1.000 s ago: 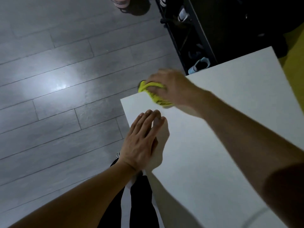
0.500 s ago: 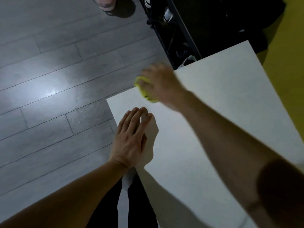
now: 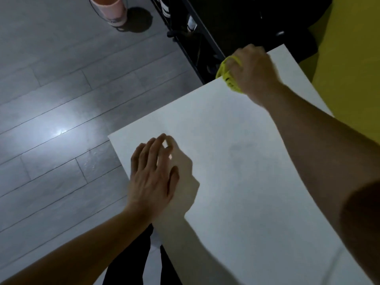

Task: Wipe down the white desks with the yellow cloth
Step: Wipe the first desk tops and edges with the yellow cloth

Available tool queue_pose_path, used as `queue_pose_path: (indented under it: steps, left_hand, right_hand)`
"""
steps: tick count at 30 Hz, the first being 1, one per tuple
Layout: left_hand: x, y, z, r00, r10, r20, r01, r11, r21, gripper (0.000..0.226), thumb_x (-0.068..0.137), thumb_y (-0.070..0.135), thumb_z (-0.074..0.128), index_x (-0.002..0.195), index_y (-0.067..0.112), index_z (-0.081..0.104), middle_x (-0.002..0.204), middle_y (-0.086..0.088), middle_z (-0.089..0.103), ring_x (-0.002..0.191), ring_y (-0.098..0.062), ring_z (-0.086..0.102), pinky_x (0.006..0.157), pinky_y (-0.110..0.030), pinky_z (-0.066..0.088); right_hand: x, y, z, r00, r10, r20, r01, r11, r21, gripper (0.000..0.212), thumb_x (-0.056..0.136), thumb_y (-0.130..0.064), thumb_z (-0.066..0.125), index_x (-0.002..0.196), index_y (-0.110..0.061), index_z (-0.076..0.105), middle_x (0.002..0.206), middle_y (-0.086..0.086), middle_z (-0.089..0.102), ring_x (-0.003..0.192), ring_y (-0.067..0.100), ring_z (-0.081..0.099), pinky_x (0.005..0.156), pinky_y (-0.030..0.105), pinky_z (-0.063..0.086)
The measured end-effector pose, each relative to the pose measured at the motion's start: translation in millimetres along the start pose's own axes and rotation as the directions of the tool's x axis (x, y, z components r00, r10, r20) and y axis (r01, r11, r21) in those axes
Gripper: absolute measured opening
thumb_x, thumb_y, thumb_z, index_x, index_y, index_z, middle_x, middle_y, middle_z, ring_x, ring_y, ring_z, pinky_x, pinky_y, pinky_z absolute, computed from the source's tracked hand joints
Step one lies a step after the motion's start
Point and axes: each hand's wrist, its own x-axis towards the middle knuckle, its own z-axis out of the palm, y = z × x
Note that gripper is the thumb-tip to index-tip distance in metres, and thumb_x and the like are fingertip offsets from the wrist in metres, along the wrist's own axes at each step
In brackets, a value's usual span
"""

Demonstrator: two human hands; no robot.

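Observation:
A white desk (image 3: pixel 236 182) fills the right half of the view. My right hand (image 3: pixel 254 73) grips a bunched yellow cloth (image 3: pixel 226 76) and holds it down on the desk's far edge, near the far right corner. Most of the cloth is hidden under the hand. My left hand (image 3: pixel 153 177) rests flat on the desk near its near left corner, fingers straight and spread a little.
Grey plank floor (image 3: pixel 61 120) lies to the left of the desk. A dark shoe rack (image 3: pixel 197 38) stands just beyond the far edge. A pink bin (image 3: pixel 109 9) stands on the floor at the top. A yellow wall (image 3: pixel 349 58) is on the right.
My right hand has slid the yellow cloth along the far edge from the left corner toward the far right corner. My left hand stays flat at the near left corner.

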Motion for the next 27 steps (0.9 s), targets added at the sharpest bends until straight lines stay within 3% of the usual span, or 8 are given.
queue_pose_path:
  steps: [4,7,9,14,17,19,23,27]
  left_hand:
    - [54,35,15,0.970,0.237,0.047,-0.236,0.972,-0.015,0.059,0.103,0.031,0.035,0.155,0.003,0.042,0.163,-0.017,0.039,0.150,-0.035,0.038,0.122,-0.052,0.034]
    - [89,59,25,0.946,0.317,0.063,-0.319,0.948,0.020,0.059,0.104,0.030,0.033,0.157,0.003,0.037,0.164,-0.018,0.036,0.153,-0.035,0.033,0.125,-0.051,0.029]
    - [98,66,27,0.939,0.336,0.073,-0.339,0.939,0.048,0.060,0.103,0.028,0.032,0.156,0.001,0.038,0.163,-0.020,0.037,0.153,-0.035,0.033,0.126,-0.050,0.029]
    - [104,72,26,0.942,0.325,0.084,-0.331,0.941,0.073,0.059,0.100,0.027,0.041,0.151,-0.001,0.046,0.155,-0.023,0.047,0.146,-0.038,0.044,0.121,-0.052,0.036]
    - [117,91,28,0.922,0.373,0.102,-0.380,0.923,0.064,0.059,0.099,0.031,0.041,0.151,0.002,0.047,0.155,-0.021,0.048,0.144,-0.038,0.046,0.121,-0.052,0.037]
    - [127,110,32,0.906,0.411,0.106,-0.418,0.907,0.053,0.061,0.100,0.032,0.038,0.155,0.005,0.041,0.161,-0.018,0.040,0.150,-0.036,0.038,0.124,-0.051,0.031]
    - [147,139,48,0.912,0.384,0.145,-0.392,0.920,0.024,0.066,0.103,0.035,0.027,0.164,0.011,0.017,0.172,-0.012,0.015,0.160,-0.031,0.012,0.130,-0.046,0.011]
    - [151,141,54,0.922,0.354,0.159,-0.365,0.930,0.049,0.067,0.104,0.038,0.018,0.166,0.014,0.006,0.174,-0.008,0.004,0.161,-0.027,0.000,0.131,-0.044,0.005]
  right_hand:
    - [9,8,1,0.995,0.081,-0.057,-0.082,0.996,-0.024,0.042,0.103,-0.039,0.039,0.114,-0.006,0.061,0.124,0.019,0.056,0.117,0.035,0.048,0.096,0.041,0.036]
    - [-2,-6,1,0.989,-0.149,-0.003,0.149,0.989,-0.016,0.036,0.102,-0.038,0.044,0.113,-0.009,0.062,0.120,0.016,0.058,0.114,0.035,0.050,0.095,0.043,0.038]
    - [-10,-22,3,0.936,-0.344,0.074,0.344,0.939,0.017,0.036,0.102,-0.041,0.043,0.118,-0.014,0.061,0.120,0.012,0.058,0.113,0.033,0.051,0.095,0.045,0.041]
    - [-9,-28,5,0.899,-0.412,0.150,0.413,0.910,0.024,0.042,0.104,-0.048,0.037,0.132,-0.021,0.053,0.129,0.004,0.054,0.118,0.026,0.047,0.098,0.041,0.039]
    - [1,7,-3,0.959,-0.274,0.076,0.273,0.962,0.032,0.039,0.103,-0.045,0.039,0.124,-0.017,0.058,0.123,0.009,0.057,0.114,0.030,0.050,0.095,0.041,0.038]
    - [17,41,-10,0.990,-0.137,0.021,0.137,0.990,-0.010,0.039,0.104,-0.043,0.040,0.121,-0.013,0.059,0.120,0.013,0.057,0.114,0.033,0.051,0.097,0.042,0.036]
    - [41,87,-15,1.000,0.026,0.006,-0.025,0.998,-0.059,0.044,0.104,-0.041,0.036,0.124,-0.010,0.059,0.123,0.017,0.056,0.118,0.034,0.050,0.100,0.044,0.037]
    - [40,79,-9,0.995,0.076,-0.056,-0.077,0.997,-0.014,0.041,0.103,-0.038,0.037,0.122,-0.008,0.059,0.125,0.017,0.056,0.118,0.033,0.049,0.099,0.042,0.038]
